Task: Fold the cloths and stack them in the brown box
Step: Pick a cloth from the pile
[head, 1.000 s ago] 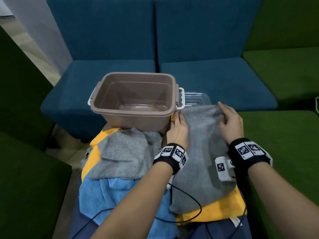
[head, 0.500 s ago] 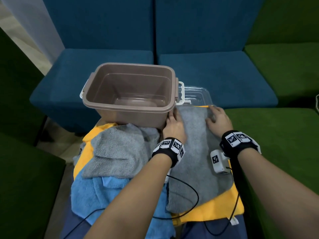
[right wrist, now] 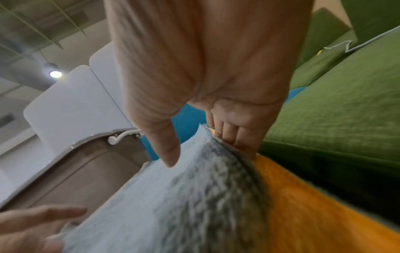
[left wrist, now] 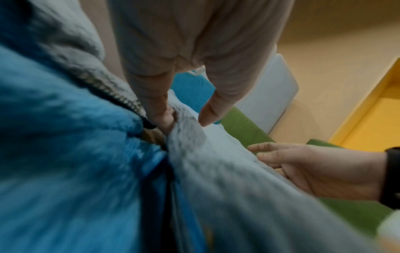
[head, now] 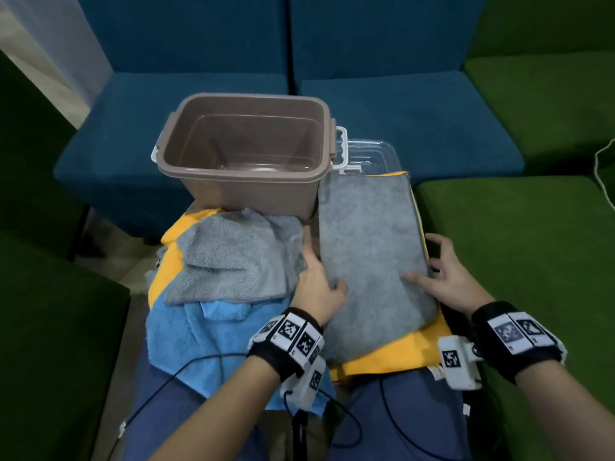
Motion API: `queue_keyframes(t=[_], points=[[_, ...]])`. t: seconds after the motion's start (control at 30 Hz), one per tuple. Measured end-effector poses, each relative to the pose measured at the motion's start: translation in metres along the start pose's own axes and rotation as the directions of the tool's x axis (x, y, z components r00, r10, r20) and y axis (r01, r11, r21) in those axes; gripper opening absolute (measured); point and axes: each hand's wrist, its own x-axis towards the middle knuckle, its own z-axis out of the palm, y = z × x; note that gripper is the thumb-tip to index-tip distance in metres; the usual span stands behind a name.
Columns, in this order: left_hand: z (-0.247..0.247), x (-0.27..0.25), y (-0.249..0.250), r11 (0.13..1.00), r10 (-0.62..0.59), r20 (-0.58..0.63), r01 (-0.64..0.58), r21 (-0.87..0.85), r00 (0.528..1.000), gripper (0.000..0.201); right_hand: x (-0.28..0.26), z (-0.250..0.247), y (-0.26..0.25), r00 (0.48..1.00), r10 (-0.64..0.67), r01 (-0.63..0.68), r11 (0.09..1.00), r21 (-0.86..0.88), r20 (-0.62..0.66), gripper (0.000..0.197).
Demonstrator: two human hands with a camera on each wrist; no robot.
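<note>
The empty brown box (head: 239,176) stands at the far left of my lap. To its right a grey cloth (head: 369,247), folded into a long strip, lies flat on a yellow cloth (head: 392,356). My left hand (head: 321,281) holds the strip's left edge, with the thumb on top and the fingers tucked at the edge (left wrist: 184,113). My right hand (head: 439,274) holds the right edge the same way, thumb pressing the top (right wrist: 201,150). A second grey cloth (head: 233,261) lies crumpled on a blue cloth (head: 199,331) to the left.
A clear plastic lid (head: 369,158) lies behind the strip, beside the box's white handle. Blue chairs (head: 416,121) stand ahead, and a green sofa (head: 515,261) flanks my right side. Black cables (head: 186,367) trail from the wrist cameras over my lap.
Both hands slid back toward me along the grey strip's side edges, from its far end near the box to about its middle. The head view tilted down.
</note>
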Motion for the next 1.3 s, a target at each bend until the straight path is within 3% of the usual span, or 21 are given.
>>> queue_keyframes(t=[0.1,0.17,0.27,0.4,0.43,0.5,0.57,0.6,0.67,0.77,0.83,0.87,0.97,1.07,1.13,1.2,1.23,1.3], points=[[0.003,-0.017,-0.013,0.998,-0.046,0.116,0.051,-0.039,0.992,0.094,-0.017,0.000,-0.002,0.988,0.029,-0.027,0.999,-0.017,0.152,0.089],[0.003,-0.022,-0.017,0.996,-0.055,0.152,0.064,-0.055,0.987,0.095,-0.023,0.000,-0.004,0.982,0.014,-0.005,0.999,-0.048,0.189,0.085],[0.001,-0.026,-0.012,0.998,0.000,0.140,0.008,-0.061,0.990,0.091,-0.024,0.000,-0.014,0.995,-0.049,0.059,0.991,-0.116,0.090,0.073],[-0.002,-0.027,-0.004,0.990,0.062,0.099,-0.048,-0.135,0.993,0.085,-0.026,0.001,-0.028,0.972,-0.204,0.214,0.973,0.085,-0.120,0.053],[-0.002,-0.027,-0.003,0.986,0.070,0.082,-0.056,-0.157,0.994,0.084,-0.026,0.001,-0.027,0.970,-0.212,0.225,0.967,0.119,-0.115,0.051],[-0.001,-0.030,-0.003,0.977,0.071,0.081,-0.053,-0.208,0.994,0.078,-0.032,0.001,-0.024,0.984,-0.176,0.169,0.974,0.151,0.031,0.057],[0.002,-0.032,-0.004,0.976,0.057,0.103,-0.034,-0.213,0.993,0.066,-0.035,0.000,-0.015,0.960,-0.138,0.153,0.987,-0.044,0.245,0.060],[0.003,-0.032,-0.005,0.982,0.063,0.105,-0.043,-0.182,0.993,0.058,-0.037,-0.001,-0.013,0.949,-0.151,0.201,0.966,-0.163,0.277,0.056],[0.003,-0.031,-0.002,0.990,0.093,0.086,-0.083,-0.115,0.992,0.042,-0.039,-0.005,-0.017,0.956,-0.234,0.269,0.939,-0.213,0.178,0.045],[-0.003,-0.029,0.006,0.976,0.118,0.051,-0.106,-0.189,0.992,0.032,-0.041,-0.010,-0.032,0.946,-0.311,0.310,0.950,-0.030,-0.095,0.030],[-0.007,-0.028,0.006,0.970,0.105,0.072,-0.086,-0.226,0.992,0.023,-0.042,-0.009,-0.032,0.949,-0.306,0.306,0.952,-0.021,-0.079,0.029],[-0.006,-0.028,0.003,0.979,0.095,0.106,-0.074,-0.190,0.990,0.024,-0.043,-0.006,-0.028,0.961,-0.277,0.276,0.960,-0.049,-0.013,0.030],[-0.002,-0.030,-0.014,0.999,0.022,0.258,-0.032,0.034,0.966,0.057,-0.044,-0.002,-0.008,0.974,-0.170,0.209,0.927,-0.313,0.148,0.038],[-0.003,-0.033,-0.024,0.998,0.046,0.277,-0.036,-0.041,0.960,0.069,-0.046,-0.005,-0.005,0.963,-0.264,0.269,0.894,-0.359,0.064,0.038],[-0.005,-0.036,-0.026,0.989,0.038,0.295,0.006,-0.149,0.955,0.064,-0.049,-0.005,-0.010,0.951,-0.298,0.258,0.914,-0.312,-0.087,0.034],[-0.003,-0.040,-0.025,0.993,0.011,0.303,0.027,-0.118,0.953,0.057,-0.051,-0.003,-0.008,0.946,-0.285,0.220,0.915,-0.337,-0.157,0.023],[0.000,-0.043,-0.026,0.996,0.003,0.304,0.025,-0.089,0.953,0.057,-0.052,-0.002,-0.005,0.962,-0.248,0.191,0.909,-0.370,-0.114,0.021],[0.005,-0.047,-0.031,0.998,0.015,0.305,0.003,-0.059,0.952,0.064,-0.055,-0.001,0.003,0.993,-0.092,0.114,0.887,-0.448,0.071,0.038]])
